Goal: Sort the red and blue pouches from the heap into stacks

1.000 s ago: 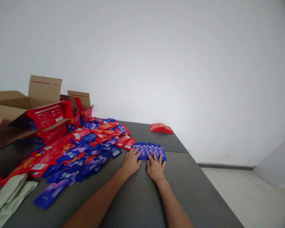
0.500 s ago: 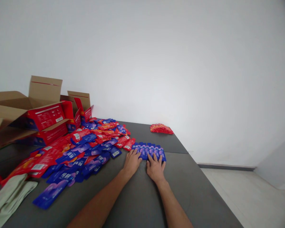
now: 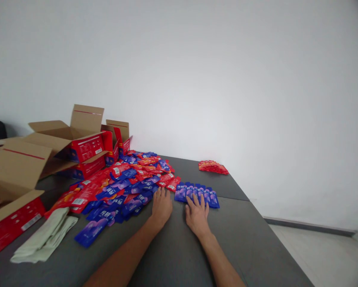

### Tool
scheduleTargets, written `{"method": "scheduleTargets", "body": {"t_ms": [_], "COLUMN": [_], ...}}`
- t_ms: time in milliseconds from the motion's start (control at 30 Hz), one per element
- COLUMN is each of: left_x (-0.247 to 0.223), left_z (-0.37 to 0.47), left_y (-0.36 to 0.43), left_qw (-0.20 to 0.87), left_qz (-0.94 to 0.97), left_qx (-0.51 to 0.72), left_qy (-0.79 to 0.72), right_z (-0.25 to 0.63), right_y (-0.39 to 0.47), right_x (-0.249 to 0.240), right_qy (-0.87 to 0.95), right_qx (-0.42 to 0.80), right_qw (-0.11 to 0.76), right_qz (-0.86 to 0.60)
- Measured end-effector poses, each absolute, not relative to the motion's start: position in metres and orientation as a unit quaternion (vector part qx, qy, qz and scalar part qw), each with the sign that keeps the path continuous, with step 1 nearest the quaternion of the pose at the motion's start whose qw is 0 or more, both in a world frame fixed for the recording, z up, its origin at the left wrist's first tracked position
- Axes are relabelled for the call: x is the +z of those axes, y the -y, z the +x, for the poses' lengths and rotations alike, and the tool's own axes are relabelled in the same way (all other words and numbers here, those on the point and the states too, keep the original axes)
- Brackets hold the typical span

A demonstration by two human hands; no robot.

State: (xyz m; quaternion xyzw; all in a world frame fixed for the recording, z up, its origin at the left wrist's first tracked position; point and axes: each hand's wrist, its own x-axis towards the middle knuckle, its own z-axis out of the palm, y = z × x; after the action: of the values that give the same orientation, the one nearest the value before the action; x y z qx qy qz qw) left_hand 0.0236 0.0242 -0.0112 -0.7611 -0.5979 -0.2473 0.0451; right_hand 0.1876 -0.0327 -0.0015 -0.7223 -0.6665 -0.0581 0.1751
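From here I have both forearms (image 3: 134,245) stretched forward, palms down and apart. My right hand (image 3: 197,217) is splayed; my left hand (image 3: 162,205) keeps its fingers closer together.

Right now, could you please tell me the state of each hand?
Left hand: beside the red-and-blue packet pile; whether it grips anything cannot be told.
Right hand: open, spread over the near edge of the row of blue packets.

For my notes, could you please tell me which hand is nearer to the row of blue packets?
Right: the right hand rests on the near edge of the blue packet row; the left hand is apart, to its left.
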Motion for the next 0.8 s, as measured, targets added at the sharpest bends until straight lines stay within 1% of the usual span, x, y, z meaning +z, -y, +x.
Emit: {"method": "scheduleTargets", "body": {"t_ms": [167, 300, 433, 567, 800], "left_x": [-0.005, -0.003, -0.001, 0.001, 0.016], "left_z": [-0.008, -0.027, -0.041, -0.041, -0.021], "left_y": [-0.011, -0.004, -0.005, -0.006, -0.001], "left_qw": [0.089, 0.101, 0.079, 0.050, 0.000], "left_qz": [-0.717, -0.670, -0.655, -0.690, -0.717], "left_qx": [-0.227, -0.214, -0.197, -0.189, -0.209], "left_qy": [0.653, 0.704, 0.725, 0.697, 0.665], "right_z": [0.153, 0.134, 0.124, 0.119, 0.120], "right_y": [0.039, 0.043, 0.044, 0.038, 0.034], "right_x": [0.003, 0.009, 0.011, 0.005, -0.009], "right_qy": [0.714, 0.739, 0.750, 0.746, 0.725], "right_qx": [-0.043, -0.021, -0.002, 0.017, 0.068], "right_qw": [0.198, 0.204, 0.206, 0.223, 0.297], "right_qz": [-0.670, -0.642, -0.629, -0.628, -0.617]}}
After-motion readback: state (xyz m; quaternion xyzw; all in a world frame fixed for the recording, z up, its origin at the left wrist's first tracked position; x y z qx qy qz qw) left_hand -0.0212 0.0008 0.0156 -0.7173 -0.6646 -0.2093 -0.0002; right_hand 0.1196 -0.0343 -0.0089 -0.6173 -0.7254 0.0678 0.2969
